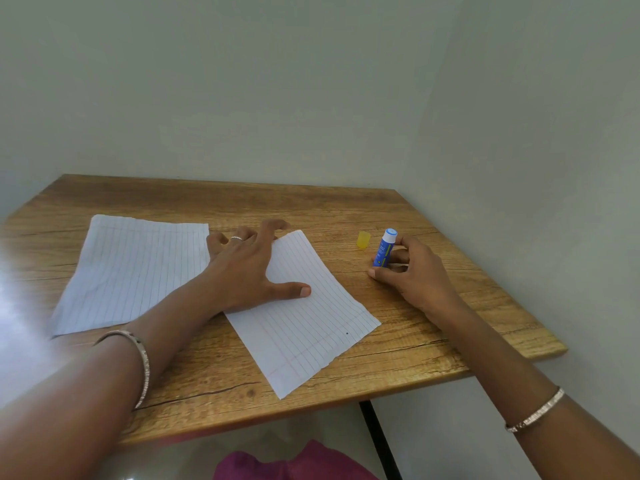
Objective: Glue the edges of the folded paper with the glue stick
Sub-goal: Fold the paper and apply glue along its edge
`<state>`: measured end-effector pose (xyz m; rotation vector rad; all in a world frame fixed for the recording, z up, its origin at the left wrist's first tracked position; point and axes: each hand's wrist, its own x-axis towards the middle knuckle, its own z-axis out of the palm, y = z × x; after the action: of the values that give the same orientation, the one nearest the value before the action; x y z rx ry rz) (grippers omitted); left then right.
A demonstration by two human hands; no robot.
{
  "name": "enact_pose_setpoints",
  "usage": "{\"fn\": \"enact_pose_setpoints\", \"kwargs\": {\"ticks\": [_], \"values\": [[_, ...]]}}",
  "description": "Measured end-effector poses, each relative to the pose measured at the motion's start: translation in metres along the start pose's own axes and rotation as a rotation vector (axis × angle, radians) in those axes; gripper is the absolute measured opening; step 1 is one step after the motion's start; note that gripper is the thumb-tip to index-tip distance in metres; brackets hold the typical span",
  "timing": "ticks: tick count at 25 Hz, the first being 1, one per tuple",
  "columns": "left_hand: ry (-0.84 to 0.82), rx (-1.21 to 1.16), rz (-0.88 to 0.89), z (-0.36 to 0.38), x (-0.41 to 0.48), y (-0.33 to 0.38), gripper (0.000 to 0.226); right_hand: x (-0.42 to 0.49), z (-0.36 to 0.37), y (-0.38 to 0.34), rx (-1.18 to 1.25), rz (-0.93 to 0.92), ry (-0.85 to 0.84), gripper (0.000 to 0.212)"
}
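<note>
The left hand (244, 268), fingers spread, pins the folded white lined paper (304, 317) to the wooden table (450, 323), while the right hand (408, 275) grips the uncapped blue glue stick (383, 249) upright beside it, so gluing looks unstarted, all edges remaining.

Glue stick (383, 250) label print too small to read.

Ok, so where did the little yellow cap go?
The yellow cap stands on the wooden table, toward the far right, just left of the glue stick held in the right hand and right of the folded paper.
</note>
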<state>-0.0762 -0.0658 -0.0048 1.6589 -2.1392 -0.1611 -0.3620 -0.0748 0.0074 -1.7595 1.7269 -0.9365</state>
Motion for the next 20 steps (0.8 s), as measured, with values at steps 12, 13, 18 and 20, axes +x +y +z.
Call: {"fn": "enact_pose_setpoints", "kwargs": {"ticks": [12,13,18,20], "values": [[0.153,0.235,0.067,-0.007,-0.007,0.006,0.097,-0.093,0.054,-0.055,-0.373,-0.587,-0.208,0.037],[0.148,0.217,0.051,-0.009,-0.007,0.005,0.09,-0.091,0.055,-0.055,-0.383,-0.588,-0.213,0.038],[0.407,0.201,-0.1,-0.04,-0.013,-0.01,0.021,-0.074,0.037,-0.046,-0.366,-0.507,-0.198,0.033],[0.523,0.239,-0.289,-0.058,-0.021,-0.028,0.009,-0.071,0.03,-0.044,-0.345,-0.471,-0.205,0.03]]}}
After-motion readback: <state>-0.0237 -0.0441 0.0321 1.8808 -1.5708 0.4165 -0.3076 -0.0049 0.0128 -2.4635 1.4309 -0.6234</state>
